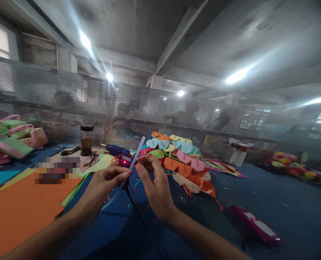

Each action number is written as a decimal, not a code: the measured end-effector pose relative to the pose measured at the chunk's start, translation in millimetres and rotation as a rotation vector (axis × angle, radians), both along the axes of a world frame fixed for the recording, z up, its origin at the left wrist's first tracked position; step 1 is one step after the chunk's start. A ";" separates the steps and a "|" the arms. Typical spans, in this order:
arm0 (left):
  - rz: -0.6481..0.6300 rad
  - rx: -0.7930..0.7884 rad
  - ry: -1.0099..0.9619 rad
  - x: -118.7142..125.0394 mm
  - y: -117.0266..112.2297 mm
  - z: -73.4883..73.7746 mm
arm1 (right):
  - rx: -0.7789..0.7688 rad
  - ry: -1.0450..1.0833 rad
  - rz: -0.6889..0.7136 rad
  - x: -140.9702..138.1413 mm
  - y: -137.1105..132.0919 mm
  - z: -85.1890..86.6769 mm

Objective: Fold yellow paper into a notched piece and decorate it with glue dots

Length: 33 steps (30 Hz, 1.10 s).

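Between the thumb and fingers of my left hand point(108, 182) is a pale, narrow strip point(137, 153), tilted up to the right. Whether it is paper or plastic I cannot tell. Just right of the strip, my right hand point(156, 184) has its fingers curved and apart, with nothing visible in them. Behind both hands lies a blue glue gun point(117, 150) with a red light glowing near it. A heap of folded coloured paper pieces point(186, 164) with small red marks lies beyond my right hand.
Orange paper sheets point(25, 213) are stacked at left. A lidded jar point(86, 141) stands by the perforated metal screen point(149, 104). Pink and green paper shapes point(16, 141) are piled far left. A purple device point(255, 225) rests on the blue table point(293, 202) at right.
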<state>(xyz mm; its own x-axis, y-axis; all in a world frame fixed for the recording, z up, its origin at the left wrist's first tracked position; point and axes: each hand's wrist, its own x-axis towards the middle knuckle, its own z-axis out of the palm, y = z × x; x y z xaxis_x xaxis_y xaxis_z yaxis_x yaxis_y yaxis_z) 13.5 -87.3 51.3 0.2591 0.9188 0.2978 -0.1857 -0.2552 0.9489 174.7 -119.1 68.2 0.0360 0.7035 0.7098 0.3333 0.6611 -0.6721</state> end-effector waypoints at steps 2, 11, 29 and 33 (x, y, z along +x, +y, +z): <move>0.012 0.046 0.038 1.1 -0.2 0.1 | 0.027 -0.026 -0.012 1.1 -5.1 8.9; 0.012 0.060 0.056 -2.2 0.0 -3.8 | -0.029 0.125 0.091 -4.1 3.7 30.1; -0.117 -0.092 -0.181 -6.1 15.9 -19.4 | 0.280 -0.793 -0.298 44.7 -23.8 61.3; -0.162 -0.121 -0.224 -6.2 20.2 -25.3 | 0.212 -0.898 -0.387 46.0 -25.5 56.2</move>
